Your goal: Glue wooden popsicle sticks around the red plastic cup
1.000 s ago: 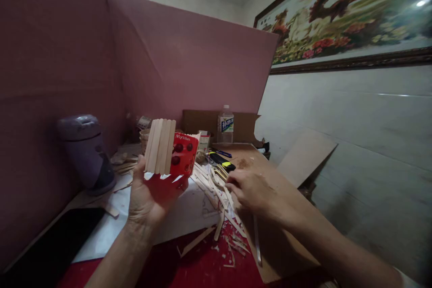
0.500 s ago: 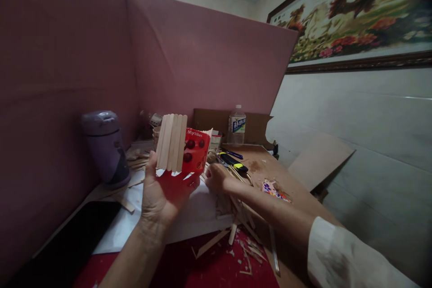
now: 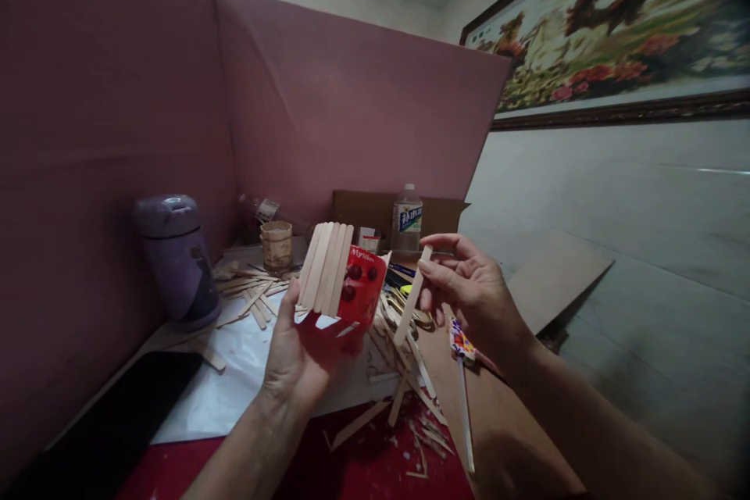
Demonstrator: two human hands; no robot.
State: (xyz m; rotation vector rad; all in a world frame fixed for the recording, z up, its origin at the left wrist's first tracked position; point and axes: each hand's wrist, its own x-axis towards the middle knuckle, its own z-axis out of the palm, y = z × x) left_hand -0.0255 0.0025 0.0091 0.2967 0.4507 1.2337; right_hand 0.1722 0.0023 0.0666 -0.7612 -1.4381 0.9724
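Note:
My left hand (image 3: 298, 359) grips a red plastic container (image 3: 366, 285) printed "Mylikes", holding it up from below and the side. A row of several popsicle sticks (image 3: 325, 269) stands side by side along the container's left face. To the right, my right hand (image 3: 469, 281) pinches one single popsicle stick (image 3: 412, 301) between thumb and fingers, tilted and apart from the container. Below the hands lies a heap of loose popsicle sticks (image 3: 404, 375), with a white sheet (image 3: 234, 398) under part of it.
A purple tumbler (image 3: 176, 258) stands at left, near a dark flat object (image 3: 123, 414). Behind are a small wooden cup (image 3: 276, 246), more loose sticks (image 3: 258, 301) and a clear bottle (image 3: 407, 219). A colourful wrapper (image 3: 461, 340) and a thin clear stick (image 3: 466, 414) lie at right.
My right hand has lifted a popsicle stick from the pile and moved right and up with it. My left hand has shifted the container slightly right and down.

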